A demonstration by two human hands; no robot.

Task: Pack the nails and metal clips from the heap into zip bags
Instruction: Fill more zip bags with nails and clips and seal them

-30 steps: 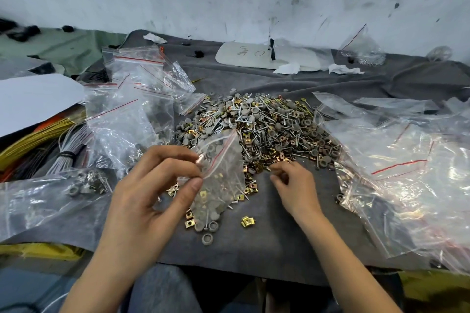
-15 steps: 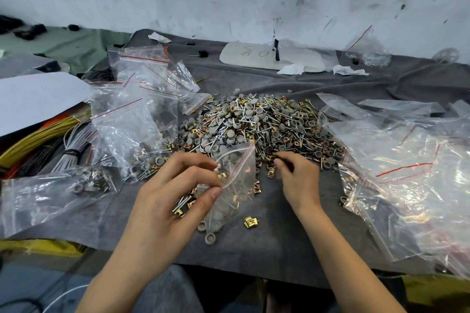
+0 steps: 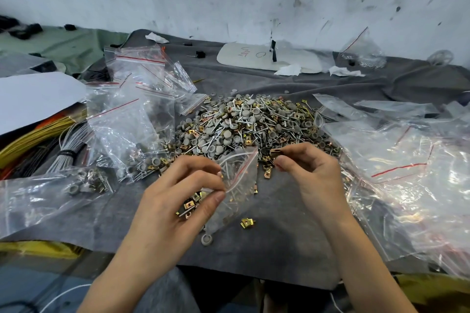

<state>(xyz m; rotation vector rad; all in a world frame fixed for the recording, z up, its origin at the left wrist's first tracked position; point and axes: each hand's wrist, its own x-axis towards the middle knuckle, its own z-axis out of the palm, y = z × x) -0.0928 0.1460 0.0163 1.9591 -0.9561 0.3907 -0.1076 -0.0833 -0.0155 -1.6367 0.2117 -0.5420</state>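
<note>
Before the heap of nails and clips (image 3: 254,124) on the grey-clothed bench (image 3: 279,249), the left hand (image 3: 178,201) had its grip pinched on the mouth, probably the best hold, of a limp, slippery-looking clear zip bag (image 3: 241,173) while the right hand (image 3: 312,175) nipped one light, stiff gold metal clip (image 3: 275,152).

Glossy clear plastic zip bag (image 3: 239,173), shiny metal heap (image 3: 254,124) of nails and clips, on matt grey cloth (image 3: 279,244).
</note>
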